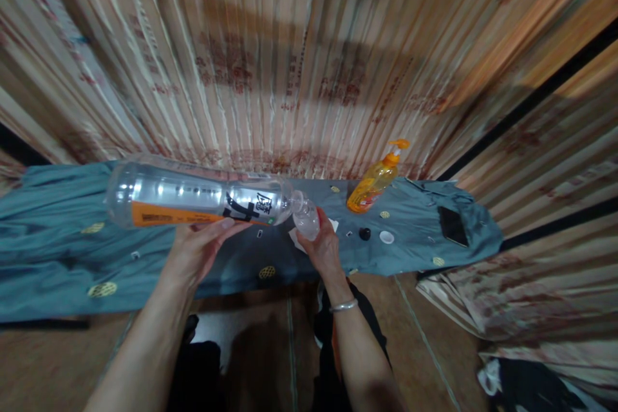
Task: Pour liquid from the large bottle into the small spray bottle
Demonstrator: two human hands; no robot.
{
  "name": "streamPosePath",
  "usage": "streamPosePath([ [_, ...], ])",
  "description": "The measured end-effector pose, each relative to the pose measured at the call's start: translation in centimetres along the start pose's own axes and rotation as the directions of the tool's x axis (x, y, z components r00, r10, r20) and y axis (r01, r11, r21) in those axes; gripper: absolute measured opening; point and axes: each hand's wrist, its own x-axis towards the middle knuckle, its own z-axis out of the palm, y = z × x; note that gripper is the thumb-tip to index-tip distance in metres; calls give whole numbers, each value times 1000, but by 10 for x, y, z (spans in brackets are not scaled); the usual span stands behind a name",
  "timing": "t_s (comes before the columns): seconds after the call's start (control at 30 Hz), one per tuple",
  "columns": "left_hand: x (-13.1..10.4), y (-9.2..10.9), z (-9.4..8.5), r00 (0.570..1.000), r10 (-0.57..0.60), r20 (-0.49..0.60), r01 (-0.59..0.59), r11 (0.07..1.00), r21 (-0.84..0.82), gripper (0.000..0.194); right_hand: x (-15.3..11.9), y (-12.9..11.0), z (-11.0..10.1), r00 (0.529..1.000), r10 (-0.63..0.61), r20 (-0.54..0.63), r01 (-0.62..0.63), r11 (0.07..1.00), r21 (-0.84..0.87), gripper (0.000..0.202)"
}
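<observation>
My left hand (196, 251) supports a large clear plastic bottle (181, 187) from below, its fingers against the label. The bottle has a silver and orange label and lies almost level, its neck pointing right. A small clear bottle (306, 220) is in my right hand (323, 246), tilted so that its mouth meets the large bottle's neck. Whether liquid passes between them I cannot tell. Beneath my right hand is a piece of white paper (298, 240). A silver bangle circles my right wrist.
An orange pump bottle (374, 187) stands right of my hands. A black cap (364, 234) and a white ring-like lid (386, 237) lie before it. Farther right is a dark phone (452, 226). A teal cloth (232, 264) covers the narrow table; a pleated curtain (290, 64) hangs behind.
</observation>
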Motion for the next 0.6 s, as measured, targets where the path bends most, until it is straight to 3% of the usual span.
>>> streamPosePath([
  [0.2, 0, 0, 0, 1000, -11, -10, 11, 1000, -8, 59, 0, -3, -1, 1000, 6, 4, -6, 1000, -15, 73],
  [0.43, 0, -1, 2, 1000, -13, -8, 12, 1000, -28, 47, 1, -9, -5, 999, 38, 36, -37, 999, -21, 70],
  [0.6, 1, -3, 0, 1000, -23, -6, 23, 999, -27, 52, 1, -9, -5, 998, 58, 37, -58, 998, 4, 70],
])
